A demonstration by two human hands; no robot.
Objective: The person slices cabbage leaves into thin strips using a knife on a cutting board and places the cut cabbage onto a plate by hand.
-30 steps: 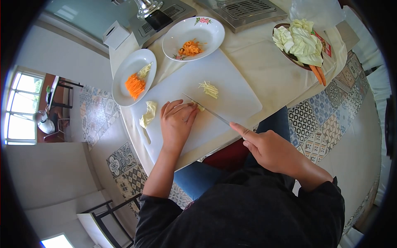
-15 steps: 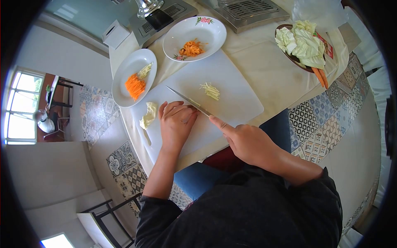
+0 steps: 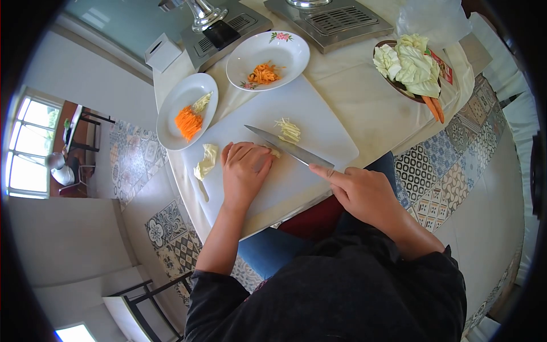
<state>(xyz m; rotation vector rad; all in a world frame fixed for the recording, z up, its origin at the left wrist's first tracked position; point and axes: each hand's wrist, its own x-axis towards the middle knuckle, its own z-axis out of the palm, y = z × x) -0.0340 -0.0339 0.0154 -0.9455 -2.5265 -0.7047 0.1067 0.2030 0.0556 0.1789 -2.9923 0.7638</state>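
Observation:
My right hand (image 3: 364, 194) is closed round the handle of a kitchen knife (image 3: 293, 149), its forefinger stretched along the top of the blade. The blade points up and to the left over the white cutting board (image 3: 325, 122). My left hand (image 3: 245, 171) presses down with curled fingers on a small pale piece of cabbage (image 3: 274, 152), mostly hidden under the fingertips. Just beyond the blade lies a little heap of shredded cabbage (image 3: 289, 130). A loose cabbage leaf (image 3: 206, 161) rests on the board to the left of my left hand.
Behind the board stand an oval plate (image 3: 168, 111) with shredded carrot (image 3: 188, 122) and cabbage, and a flowered plate (image 3: 296, 54) with orange shreds (image 3: 264, 73). At right, a basket (image 3: 393, 85) holds cabbage leaves (image 3: 419, 65) and carrots (image 3: 434, 108). Metal stoves (image 3: 336, 25) line the back.
The knife has moved right and away from my left fingertips, with my right hand shifting right and slightly down. My left hand stays in nearly the same place.

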